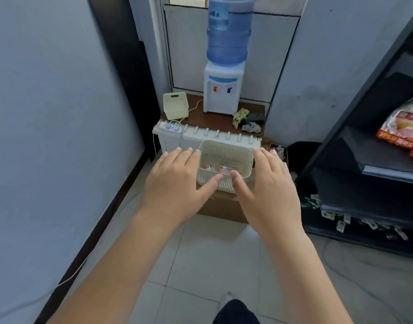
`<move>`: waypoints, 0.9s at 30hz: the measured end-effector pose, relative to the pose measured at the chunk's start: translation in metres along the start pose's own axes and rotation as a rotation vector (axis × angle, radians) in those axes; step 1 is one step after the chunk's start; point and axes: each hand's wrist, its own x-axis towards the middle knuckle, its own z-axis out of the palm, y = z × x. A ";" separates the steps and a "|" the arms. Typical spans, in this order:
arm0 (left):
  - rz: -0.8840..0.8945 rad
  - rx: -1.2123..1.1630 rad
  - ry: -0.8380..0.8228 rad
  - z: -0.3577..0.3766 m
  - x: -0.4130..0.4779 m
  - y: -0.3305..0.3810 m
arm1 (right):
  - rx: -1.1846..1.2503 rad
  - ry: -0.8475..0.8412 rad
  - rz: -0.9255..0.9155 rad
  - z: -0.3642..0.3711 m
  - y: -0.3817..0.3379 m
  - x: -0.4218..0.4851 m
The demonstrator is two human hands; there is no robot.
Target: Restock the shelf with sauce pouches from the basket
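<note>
While both hands reach forward with nothing in them, the step in hand reads as taking hold of the basket.

Left hand: flat, fingers spread, palm down, just left of the basket; thumb close to the near wall, contact uncertain.

White perforated plastic basket: rectangular, upright, on a brown cardboard box on the tiled floor. Several small red-and-white sauce pouches lie on its bottom.

Right hand: likewise open, holding nothing, just right of the basket, thumb near the front rim.

Black metal shelf unit: at far right, well apart from the basket, some packets already on it.

Handling note: the walls look thin, so grip both short sides evenly under the rim, lift level, and keep the pouches from sliding while turning right toward the shelf.
</note>
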 end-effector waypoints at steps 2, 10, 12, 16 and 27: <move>0.033 -0.033 -0.040 0.019 0.032 -0.006 | -0.006 -0.035 0.024 0.015 0.016 0.029; 0.179 -0.002 -0.095 0.113 0.203 -0.024 | -0.025 -0.073 0.048 0.098 0.097 0.210; 0.180 0.035 -0.140 0.139 0.249 -0.030 | -0.039 -0.146 0.030 0.127 0.115 0.255; 0.157 0.056 -0.271 0.182 0.330 -0.038 | 0.033 -0.299 0.073 0.182 0.146 0.333; 0.070 -0.063 -0.676 0.353 0.465 -0.074 | 0.002 -0.417 0.141 0.327 0.214 0.472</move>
